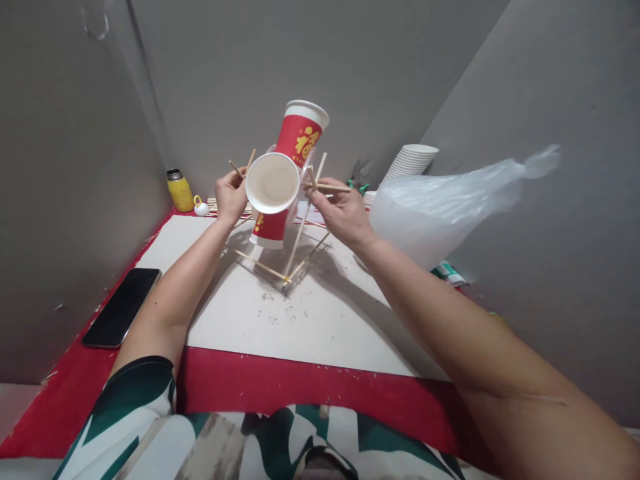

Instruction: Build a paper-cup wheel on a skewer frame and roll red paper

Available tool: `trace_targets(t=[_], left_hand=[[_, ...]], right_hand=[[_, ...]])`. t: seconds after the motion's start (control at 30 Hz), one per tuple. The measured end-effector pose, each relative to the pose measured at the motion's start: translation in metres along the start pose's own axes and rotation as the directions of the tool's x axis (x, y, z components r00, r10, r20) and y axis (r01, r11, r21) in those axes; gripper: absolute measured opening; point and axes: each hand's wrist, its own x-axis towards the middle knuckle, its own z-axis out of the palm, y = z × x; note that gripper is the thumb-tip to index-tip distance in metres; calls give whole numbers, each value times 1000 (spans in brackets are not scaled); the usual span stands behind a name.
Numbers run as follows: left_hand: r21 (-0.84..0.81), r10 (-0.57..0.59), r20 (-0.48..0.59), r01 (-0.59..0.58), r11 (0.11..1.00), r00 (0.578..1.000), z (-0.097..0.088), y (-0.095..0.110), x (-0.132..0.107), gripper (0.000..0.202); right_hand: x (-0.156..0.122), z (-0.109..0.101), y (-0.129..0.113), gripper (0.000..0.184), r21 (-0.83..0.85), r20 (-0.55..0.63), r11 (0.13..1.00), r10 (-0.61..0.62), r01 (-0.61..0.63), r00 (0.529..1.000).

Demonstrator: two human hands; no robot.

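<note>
A frame of thin wooden sticks [263,268], joined at its corners, stands on a white board [320,333]. Red and white paper cups are mounted within it. One cup [300,133] tilts upward at the top, another cup [273,181] turns its open mouth toward me, and a third cup [270,230] hangs mouth down below. My left hand [232,195] is closed on the crossed stick ends at the frame's left. At the right, my right hand [345,210] pinches the sticks where they cross. The cups partly hide the fingertips of my left hand and the middle of the frame.
To the right are a bulging translucent plastic bag [440,213], stacked paper cups [410,162] and green-handled pliers [359,183]. A yellow bottle [180,192] stands at the back left, near a small white object [201,207]. A phone [123,308] lies on the red cloth [300,373]. Grey walls surround the table.
</note>
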Motion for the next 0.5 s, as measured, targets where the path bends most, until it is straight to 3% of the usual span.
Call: trace_targets(t=[0.13, 0.27, 0.5], left_hand=[[206, 223, -138, -193, 959, 965, -12, -15, 16, 17], [450, 415, -175, -303, 840, 893, -19, -29, 30, 18], [609, 544, -140, -362, 706, 827, -22, -40, 35, 17]], right_hand=[[18, -1, 27, 45, -41, 9, 999, 17, -16, 1000], [27, 3, 44, 44, 53, 43, 992, 113, -115, 993], [46, 8, 59, 35, 143, 51, 919, 364, -367, 930]])
